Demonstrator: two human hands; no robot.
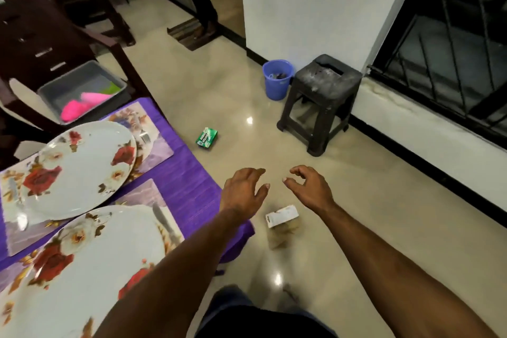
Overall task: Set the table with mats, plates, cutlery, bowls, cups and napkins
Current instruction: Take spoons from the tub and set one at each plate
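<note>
Two white plates with red roses lie on printed mats on the purple tablecloth (189, 173) at the left: one plate (79, 170) further back, one (82, 269) near me. The mats (153, 140) (142, 195) show under them. My left hand (241, 189) hovers past the table's corner over the floor, fingers loosely curled, holding nothing. My right hand (304, 184) hovers beside it, also holding nothing, fingers curled. A grey tub (82, 88) with pink and green cups stands behind the table.
On the tiled floor lie a green packet (206, 138) and a white box (282, 216) just below my hands. A black stool (321, 101) and a blue bucket (276, 78) stand by the white wall. Dark wooden chairs (90, 11) stand at the back left.
</note>
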